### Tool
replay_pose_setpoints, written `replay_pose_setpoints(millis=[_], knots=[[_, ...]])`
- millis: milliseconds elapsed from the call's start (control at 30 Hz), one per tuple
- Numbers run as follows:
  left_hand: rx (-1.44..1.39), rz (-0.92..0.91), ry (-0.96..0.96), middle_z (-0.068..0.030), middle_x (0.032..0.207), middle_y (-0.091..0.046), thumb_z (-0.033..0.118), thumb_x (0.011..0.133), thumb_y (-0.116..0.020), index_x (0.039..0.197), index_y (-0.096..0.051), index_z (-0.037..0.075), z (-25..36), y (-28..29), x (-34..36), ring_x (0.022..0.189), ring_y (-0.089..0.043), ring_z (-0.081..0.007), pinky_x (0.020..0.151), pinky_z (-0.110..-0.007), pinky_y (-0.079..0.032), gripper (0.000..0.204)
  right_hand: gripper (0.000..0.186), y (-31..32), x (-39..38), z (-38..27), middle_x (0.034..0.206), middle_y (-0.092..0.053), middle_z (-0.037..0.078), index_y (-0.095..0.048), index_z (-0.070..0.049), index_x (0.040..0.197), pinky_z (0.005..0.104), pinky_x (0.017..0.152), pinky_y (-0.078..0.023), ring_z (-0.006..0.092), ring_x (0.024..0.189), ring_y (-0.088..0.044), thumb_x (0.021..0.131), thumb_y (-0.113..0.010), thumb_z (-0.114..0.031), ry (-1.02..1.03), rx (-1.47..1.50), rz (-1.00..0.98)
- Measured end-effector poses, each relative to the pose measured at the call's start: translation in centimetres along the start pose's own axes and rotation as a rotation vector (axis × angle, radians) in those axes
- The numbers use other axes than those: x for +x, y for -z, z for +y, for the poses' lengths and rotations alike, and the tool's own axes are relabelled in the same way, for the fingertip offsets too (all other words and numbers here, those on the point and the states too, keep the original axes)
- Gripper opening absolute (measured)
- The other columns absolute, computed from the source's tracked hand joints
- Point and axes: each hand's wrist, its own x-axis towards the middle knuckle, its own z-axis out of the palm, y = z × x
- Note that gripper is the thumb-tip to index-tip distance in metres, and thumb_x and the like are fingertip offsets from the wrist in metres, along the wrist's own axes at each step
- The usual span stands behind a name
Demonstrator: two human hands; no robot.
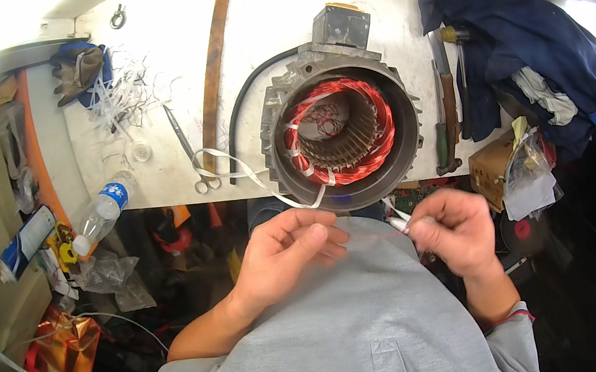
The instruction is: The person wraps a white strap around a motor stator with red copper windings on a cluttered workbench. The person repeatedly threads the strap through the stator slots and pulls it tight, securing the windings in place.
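Observation:
A motor stator housing (414,118) of ribbed grey metal stands on the bench edge before me, its round opening facing me. Inside it sits a ring of red copper windings (379,160), bound in places with white tape. My left hand (286,256) is just below the housing's lower left rim, fingers loosely bent and apart, the tips blurred, with nothing plainly in them. Below the rim's right side, my right hand (456,231) is closed around a small silvery-white piece (399,224) I cannot name. A faint thin red line, perhaps wire, runs from it toward my left hand. White tape (244,171) loops left of the housing.
Left of the housing lie scissors (203,180), a long wooden strip (217,65) and white scraps (119,98). A plastic bottle (99,213) is at the bench's left edge. To the right are a hammer (450,111) and dark blue cloth (508,21).

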Motion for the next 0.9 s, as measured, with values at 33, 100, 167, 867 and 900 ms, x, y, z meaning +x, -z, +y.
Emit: replay_pose_setpoints(millis=[33,100,167,867,900], knots=[[0.032,-0.005,-0.022,-0.0161,0.102,-0.072,0.018,0.102,-0.056,0.115,-0.062,-0.003,-0.1,0.2,0.0,0.092,-0.071,-0.0212,0.078,-0.032,-0.058,0.025,0.013,0.5,0.6,0.1,0.076,-0.066,0.002,-0.067,0.005,0.095,0.0197,0.058,-0.046,0.0055,0.064,-0.057,0.09,-0.073,-0.006,0.035,0.013,0.037],[0.095,-0.017,-0.066,-0.0144,0.1,-0.071,0.017,0.102,-0.057,0.116,-0.062,-0.003,-0.3,0.9,-0.2,0.089,-0.071,-0.02,0.078,-0.031,-0.058,0.025,0.014,1.5,1.2,0.0,0.077,-0.066,0.003,-0.067,0.005,0.094,0.0197,0.058,-0.044,0.0055,0.065,-0.057,0.09,-0.073,-0.007,-0.001,-0.003,0.038],[0.185,-0.002,-0.094,-0.0126,0.097,-0.071,0.015,0.1,-0.061,0.113,-0.064,-0.002,-0.2,0.9,-0.5,0.084,-0.069,-0.0175,0.075,-0.029,-0.056,0.022,0.013,2.0,1.4,0.0,0.083,-0.067,0.007,-0.065,0.004,0.094,0.0207,0.059,-0.044,0.0075,0.064,-0.056,0.09,-0.071,-0.007,0.04,0.046,0.034],[1.737,-0.38,-1.077,-0.0251,0.126,-0.063,0.018,0.076,-0.058,0.104,-0.068,-0.007,4.0,0.1,5.5,0.115,-0.063,-0.0326,0.101,-0.04,-0.05,0.038,0.05,-7.2,3.9,-0.3,0.061,-0.056,0.003,-0.039,0.008,0.146,0.0234,0.048,-0.041,0.0085,0.049,-0.051,0.102,-0.053,-0.014,-0.316,0.042,0.424],[1.707,-0.4,-1.082,-0.025,0.125,-0.063,0.018,0.076,-0.058,0.103,-0.068,-0.007,4.0,0.1,5.7,0.115,-0.063,-0.0326,0.101,-0.04,-0.05,0.038,0.048,-7.5,4.4,-0.1,0.062,-0.057,0.003,-0.042,0.008,0.144,0.0232,0.048,-0.041,0.0081,0.048,-0.05,0.102,-0.053,-0.014,-0.307,-0.004,0.455]])
